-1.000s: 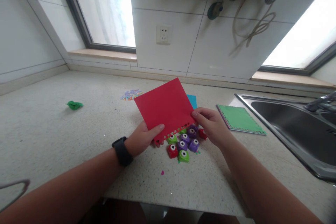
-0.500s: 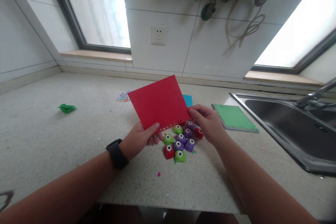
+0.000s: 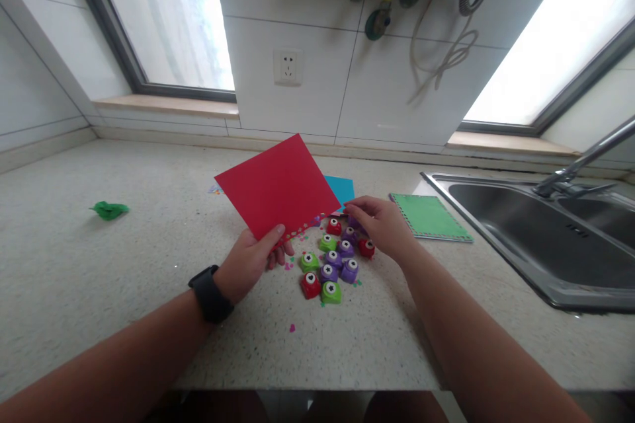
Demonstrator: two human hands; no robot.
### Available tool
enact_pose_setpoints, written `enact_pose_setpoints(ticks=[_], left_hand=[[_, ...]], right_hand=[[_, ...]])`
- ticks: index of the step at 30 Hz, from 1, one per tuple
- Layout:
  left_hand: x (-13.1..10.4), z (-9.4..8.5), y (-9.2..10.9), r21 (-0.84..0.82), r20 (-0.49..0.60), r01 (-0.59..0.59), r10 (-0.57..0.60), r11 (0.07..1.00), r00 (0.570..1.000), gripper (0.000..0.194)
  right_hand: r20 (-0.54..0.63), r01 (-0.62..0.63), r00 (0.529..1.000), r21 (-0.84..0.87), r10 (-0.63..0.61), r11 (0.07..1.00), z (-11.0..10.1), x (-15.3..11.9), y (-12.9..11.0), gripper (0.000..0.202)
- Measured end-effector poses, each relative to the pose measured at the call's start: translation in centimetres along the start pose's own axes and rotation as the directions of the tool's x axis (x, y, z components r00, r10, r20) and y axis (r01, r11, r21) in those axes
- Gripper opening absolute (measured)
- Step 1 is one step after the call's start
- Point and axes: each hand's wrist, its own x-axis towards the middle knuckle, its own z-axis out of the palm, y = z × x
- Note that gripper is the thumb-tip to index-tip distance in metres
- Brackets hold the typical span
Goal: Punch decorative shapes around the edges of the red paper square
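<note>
A red sheet of paper with small holes punched along its lower edge is tilted above the counter. My left hand pinches its lower left corner, thumb on top. Close to the sheet's right corner is my right hand, thumb and forefinger pressed together; whether anything is between them is too small to tell. Several small craft punches, such as a green one, a red one and a purple one, stand below and between my hands. Part of a blue sheet shows behind the red one.
A green sheet with a punched border lies on a stack at the right, beside a steel sink with a faucet. Crumpled green material lies at the left. Small paper bits are scattered around the punches on the counter.
The red sheet has shifted left, away from my right hand, which no longer grips its right corner. More of the blue sheet shows. The view has turned slightly right.
</note>
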Motion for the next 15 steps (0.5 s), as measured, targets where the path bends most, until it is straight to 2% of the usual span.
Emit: enact_pose_setpoints(ticks=[4,9,15], left_hand=[[0.1,-0.1,-0.2,-0.014,0.002,-0.006,0.006,1.000,1.000,0.048],[0.3,-0.2,-0.6,-0.032,-0.004,-0.011,0.011,0.999,1.000,0.046],[0.3,-0.2,-0.5,-0.064,-0.005,-0.005,0.005,0.998,1.000,0.045]], right_hand=[[0.024,0.023,0.999,-0.024,-0.022,0.999,-0.2,0.0,0.0,0.030],[0.016,0.022,1.000,-0.037,-0.021,0.999,-0.2,0.0,0.6,0.027],[0.041,-0.034,0.999,-0.002,0.034,0.999,-0.2,0.2,1.1,0.025]])
